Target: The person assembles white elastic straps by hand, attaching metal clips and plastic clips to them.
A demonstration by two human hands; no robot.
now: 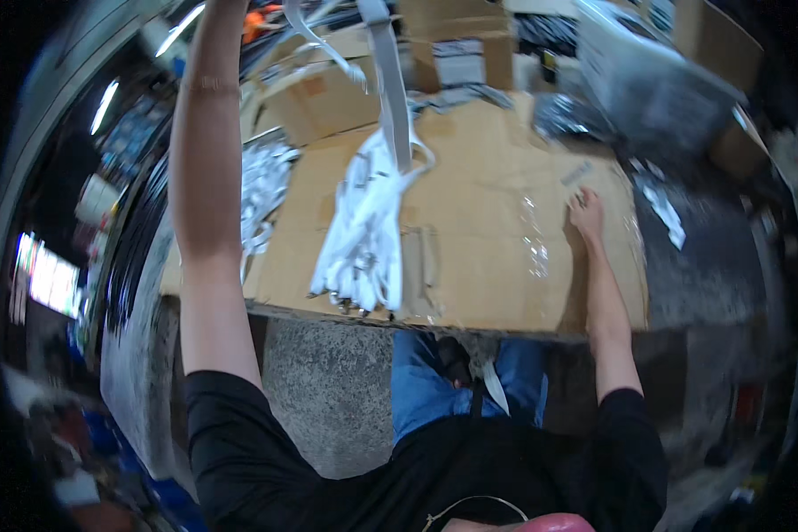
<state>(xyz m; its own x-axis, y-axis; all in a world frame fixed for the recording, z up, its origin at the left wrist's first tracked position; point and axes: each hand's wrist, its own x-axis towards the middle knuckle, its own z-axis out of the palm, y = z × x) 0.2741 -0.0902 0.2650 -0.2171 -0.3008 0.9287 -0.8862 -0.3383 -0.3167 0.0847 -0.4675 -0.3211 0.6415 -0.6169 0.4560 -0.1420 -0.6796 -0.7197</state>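
Note:
My left arm (208, 177) stretches up past the upper edge, so its hand is out of view. My right hand (586, 214) is low over the right part of the cardboard-covered table (479, 222), fingers curled together; whatever they may hold is too small to make out. Just beyond its fingertips lies a small greyish strip (576, 173). A bundle of white straps (363, 222) with small metal ends, like lanyards, lies left of the middle, its ends toward the near edge. Above it hangs a blurred pale strap (388, 80), whose upper end leaves the picture.
More white straps (264, 177) are heaped at the left. Cardboard boxes (319, 102) line the back. A translucent plastic bin (652, 84) stands at the back right beside a dark plastic-wrapped bundle (563, 117). White scraps (663, 208) lie right of the cardboard.

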